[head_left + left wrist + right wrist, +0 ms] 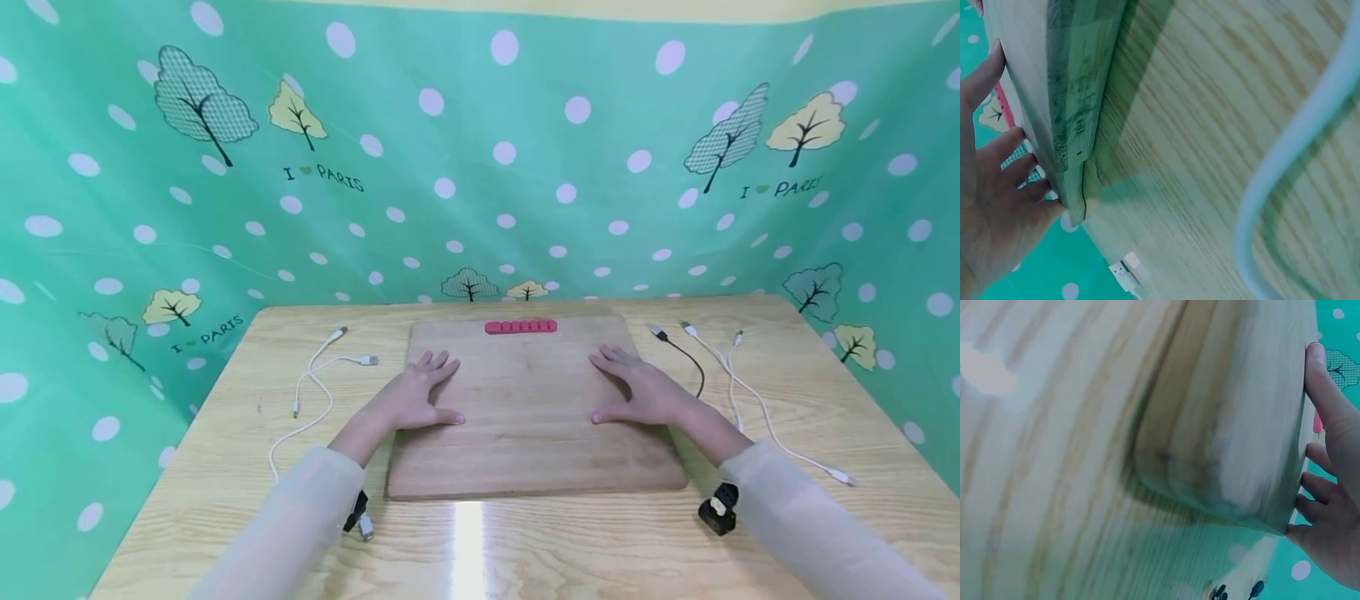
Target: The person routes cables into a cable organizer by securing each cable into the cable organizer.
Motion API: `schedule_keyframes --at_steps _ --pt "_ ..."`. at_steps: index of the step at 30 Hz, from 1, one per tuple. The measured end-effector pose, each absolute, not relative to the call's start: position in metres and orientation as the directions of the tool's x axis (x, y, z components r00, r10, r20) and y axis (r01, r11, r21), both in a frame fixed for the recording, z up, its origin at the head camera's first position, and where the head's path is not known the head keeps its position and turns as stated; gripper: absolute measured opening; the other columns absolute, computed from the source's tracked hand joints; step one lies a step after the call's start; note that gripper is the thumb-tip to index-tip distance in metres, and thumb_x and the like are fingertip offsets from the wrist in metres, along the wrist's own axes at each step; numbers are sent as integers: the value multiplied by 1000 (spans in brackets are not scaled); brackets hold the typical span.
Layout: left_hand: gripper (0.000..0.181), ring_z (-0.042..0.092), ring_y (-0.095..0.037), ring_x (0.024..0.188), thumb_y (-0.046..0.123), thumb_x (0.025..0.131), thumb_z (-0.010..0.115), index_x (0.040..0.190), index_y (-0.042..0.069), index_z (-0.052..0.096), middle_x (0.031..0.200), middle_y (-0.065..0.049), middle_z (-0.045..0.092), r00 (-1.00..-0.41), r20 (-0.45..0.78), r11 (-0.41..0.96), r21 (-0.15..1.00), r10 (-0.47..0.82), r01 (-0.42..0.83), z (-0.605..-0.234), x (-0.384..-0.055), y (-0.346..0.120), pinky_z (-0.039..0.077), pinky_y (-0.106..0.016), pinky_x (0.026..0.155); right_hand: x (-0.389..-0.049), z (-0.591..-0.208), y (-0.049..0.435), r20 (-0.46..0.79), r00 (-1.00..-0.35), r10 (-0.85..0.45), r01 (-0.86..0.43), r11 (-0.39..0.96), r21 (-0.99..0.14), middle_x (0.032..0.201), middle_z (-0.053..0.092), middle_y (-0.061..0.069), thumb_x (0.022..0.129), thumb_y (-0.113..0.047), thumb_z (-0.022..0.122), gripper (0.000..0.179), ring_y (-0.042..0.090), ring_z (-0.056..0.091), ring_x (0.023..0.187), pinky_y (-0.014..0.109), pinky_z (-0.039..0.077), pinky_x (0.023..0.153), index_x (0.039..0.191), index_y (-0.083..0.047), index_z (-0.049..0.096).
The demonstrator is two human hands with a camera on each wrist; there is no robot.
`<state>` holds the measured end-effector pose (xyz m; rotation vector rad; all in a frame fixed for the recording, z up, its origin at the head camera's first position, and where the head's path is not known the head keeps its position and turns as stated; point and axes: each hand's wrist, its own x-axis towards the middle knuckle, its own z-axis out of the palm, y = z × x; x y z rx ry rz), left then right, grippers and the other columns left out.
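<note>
A wooden board (525, 450) lies flat in the middle of the table. My left hand (415, 397) rests on its left side with the fingers spread and the thumb pointing inward. On the right side of the board rests my right hand (643, 392), fingers apart in the same way. Both wrist views show the fingertips touching the board's top face, its thick edge (1079, 94) and rounded corner (1166, 462) turned toward the cameras. Neither hand holds anything. A red strip with several slots, like a cable holder (521, 327), lies along the board's far edge.
White USB cables (321, 387) lie left of the board, and a USB plug (365, 527) shows beside the left wrist. To the right lie a black cable (692, 357) and white cables (759, 398). A green dotted cloth (510, 200) hangs behind the table.
</note>
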<state>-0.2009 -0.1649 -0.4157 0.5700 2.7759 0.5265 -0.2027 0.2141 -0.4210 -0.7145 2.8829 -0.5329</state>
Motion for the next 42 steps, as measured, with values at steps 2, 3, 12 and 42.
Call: schedule_keyframes --at_steps 2,3,12,42 --pt "92 11 -38 150 57 78 70 150 15 32 161 -10 20 -890 -171 858 391 422 331 -415 -201 -164 17 -58 122 -203 -421 216 -33 -881 -471 -428 825 -369 156 27 22 71 -59 76 99 46 22 144 61 25 117 146 -6 38" --pt "92 11 -38 150 57 78 70 150 15 32 161 -11 20 -890 -169 858 389 423 335 -414 -202 -163 17 -58 122 -202 -420 216 -31 -881 -471 -428 825 -370 156 27 23 71 -59 76 99 46 23 144 61 25 117 146 -6 38" --pt "92 10 -39 150 55 80 69 151 12 30 161 -13 19 -882 -153 845 399 445 357 -408 -201 -164 16 -58 122 -204 -416 216 -24 -882 -471 -428 820 -381 156 26 24 70 -58 76 100 47 21 144 62 23 117 146 -4 38" --pt "77 37 -42 140 45 86 67 143 1 41 150 -22 40 -927 35 831 430 374 352 -412 -188 -184 30 -56 118 -197 -415 207 87 -879 -469 -459 783 -419 143 48 25 78 -38 77 73 42 45 134 55 36 114 135 0 51"
